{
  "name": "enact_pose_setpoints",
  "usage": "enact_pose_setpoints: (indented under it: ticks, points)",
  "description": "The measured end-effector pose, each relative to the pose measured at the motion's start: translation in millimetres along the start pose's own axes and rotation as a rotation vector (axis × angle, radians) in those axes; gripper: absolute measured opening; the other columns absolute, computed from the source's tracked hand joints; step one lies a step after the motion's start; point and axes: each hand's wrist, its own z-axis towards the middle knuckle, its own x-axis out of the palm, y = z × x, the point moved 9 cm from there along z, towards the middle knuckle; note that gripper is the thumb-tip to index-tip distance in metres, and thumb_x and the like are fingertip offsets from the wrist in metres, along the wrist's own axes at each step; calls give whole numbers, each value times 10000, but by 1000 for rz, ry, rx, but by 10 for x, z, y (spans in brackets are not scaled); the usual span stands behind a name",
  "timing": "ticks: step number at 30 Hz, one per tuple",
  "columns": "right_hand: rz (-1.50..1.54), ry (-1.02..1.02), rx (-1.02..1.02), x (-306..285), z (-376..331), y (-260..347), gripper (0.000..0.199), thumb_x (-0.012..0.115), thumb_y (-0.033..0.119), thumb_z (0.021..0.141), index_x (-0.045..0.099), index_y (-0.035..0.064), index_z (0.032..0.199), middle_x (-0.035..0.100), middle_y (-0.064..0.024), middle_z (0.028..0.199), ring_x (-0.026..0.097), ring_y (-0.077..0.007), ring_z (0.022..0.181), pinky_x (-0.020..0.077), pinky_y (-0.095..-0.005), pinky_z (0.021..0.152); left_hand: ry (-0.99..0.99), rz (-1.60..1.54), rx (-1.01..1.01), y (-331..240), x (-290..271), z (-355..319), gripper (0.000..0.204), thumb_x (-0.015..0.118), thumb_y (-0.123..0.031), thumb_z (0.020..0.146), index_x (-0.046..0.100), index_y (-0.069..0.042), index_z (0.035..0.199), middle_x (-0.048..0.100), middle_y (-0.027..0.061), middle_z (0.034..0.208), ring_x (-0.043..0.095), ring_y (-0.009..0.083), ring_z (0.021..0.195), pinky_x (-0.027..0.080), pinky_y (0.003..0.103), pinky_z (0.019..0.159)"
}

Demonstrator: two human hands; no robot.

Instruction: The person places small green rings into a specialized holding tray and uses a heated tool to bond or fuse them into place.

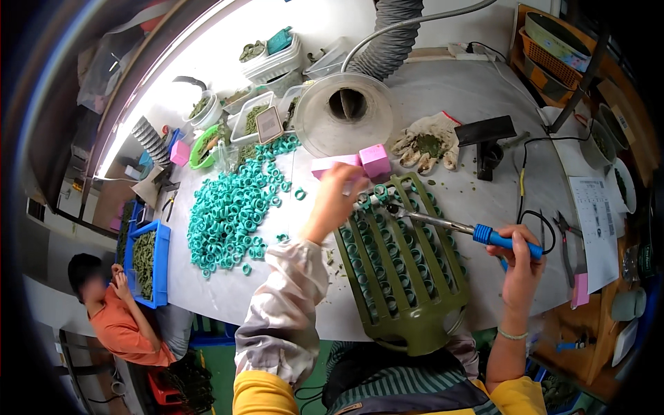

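My right hand (pixel 517 270) grips the blue handle of a soldering iron (pixel 443 222). Its metal shaft points left, and the dark tip end is over the far edge of an olive-green slotted plastic part (pixel 408 330). Rows of small teal rings (pixel 391 304) show in the slots. At the part's far left corner is my left hand (pixel 333 200), its fingers smeared by motion and bent toward a teal ring (pixel 381 192). Whether they hold anything is unclear. Pink blocks (pixel 374 160) lie just beyond that hand.
A large heap of teal rings (pixel 228 214) spreads to the left. A clear extraction hood (pixel 318 131), stained glove (pixel 432 142) and black stand (pixel 487 149) are behind. Pliers (pixel 564 242) and a printed sheet (pixel 593 221) lie right. Another person (pixel 128 318) sits left by a blue bin (pixel 161 266).
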Motion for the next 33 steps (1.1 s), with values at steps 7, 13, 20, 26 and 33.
enact_pose_setpoints:
  ticks: [7, 13, 20, 26, 33]
  points:
    - [28, 10, 27, -14, -28, 25, 233, 520, 121, 966, 644, -50, 870, 650, -99, 881, 656, -182, 659, 575, -300, 614, 17, 428, -155, 1133, -467, -476, 241, 649, 25, 740, 653, -67, 962, 627, 142, 965, 617, 353, 941, 496, 416, 832]
    - [14, 25, 39, 10, -36, 13, 241, 530, 148, 966, 648, -40, 871, 658, -97, 863, 667, -181, 662, 570, -303, 627, -135, 323, -156, 1331, -643, -691, 278, 540, 10, 909, 672, -41, 1149, 665, 135, 985, 653, 284, 815, 545, 346, 805]
    - [-5, -10, 34, -78, -19, 14, 244, 539, 172, 966, 656, -23, 876, 672, -93, 866, 679, -175, 676, 567, -298, 641, -8, -688, -548, 1028, -447, -510, 251, 614, -121, 951, 681, 14, 1152, 684, 71, 1082, 610, 114, 986, 494, 256, 903]
    - [0, -25, 31, -133, -17, 52, 250, 539, 186, 973, 660, -14, 884, 676, -86, 870, 679, -163, 683, 565, -302, 660, 85, -930, -567, 408, -314, -349, 293, 646, -67, 919, 648, 27, 1196, 682, 70, 1078, 623, 129, 991, 498, 260, 894]
    - [-10, -28, 25, -186, -12, 69, 253, 535, 184, 976, 659, -17, 885, 673, -79, 869, 675, -160, 687, 565, -304, 663, 160, -639, -509, 488, -333, -367, 284, 633, -62, 926, 634, 38, 1192, 670, 90, 1106, 640, 145, 976, 517, 272, 889]
